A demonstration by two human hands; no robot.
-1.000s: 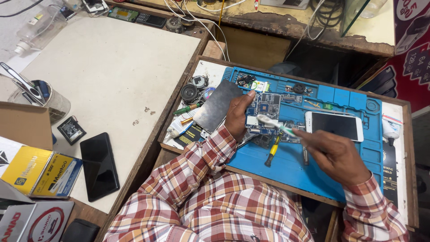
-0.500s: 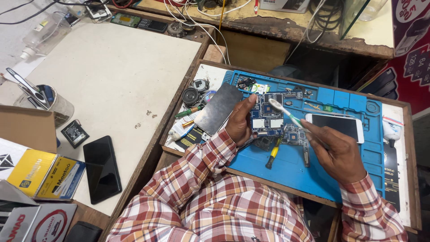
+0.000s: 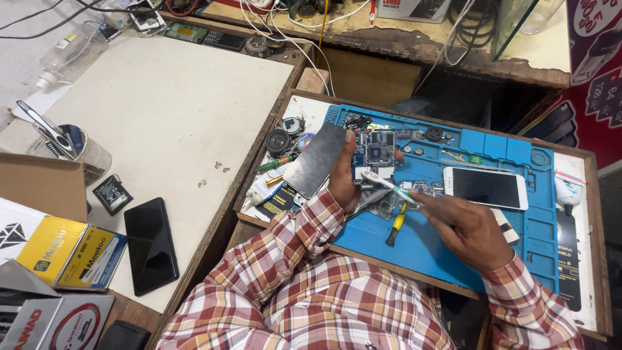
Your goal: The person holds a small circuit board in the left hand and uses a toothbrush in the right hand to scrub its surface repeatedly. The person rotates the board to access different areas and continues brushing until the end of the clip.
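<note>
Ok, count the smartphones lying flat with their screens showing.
2. A white phone lies on the blue mat, just beyond the right hand. A black phone lies on the pale table at left. Others may be hidden among the clutter.

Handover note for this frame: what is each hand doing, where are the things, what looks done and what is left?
Left hand: holds the circuit board up over the blue mat.
Right hand: grips a white brush, bristles on the board.
White phone and yellow screwdriver lie on the mat.
Done: board is bare and out of any casing.
Left: brushing under way; finish not visible.
</note>
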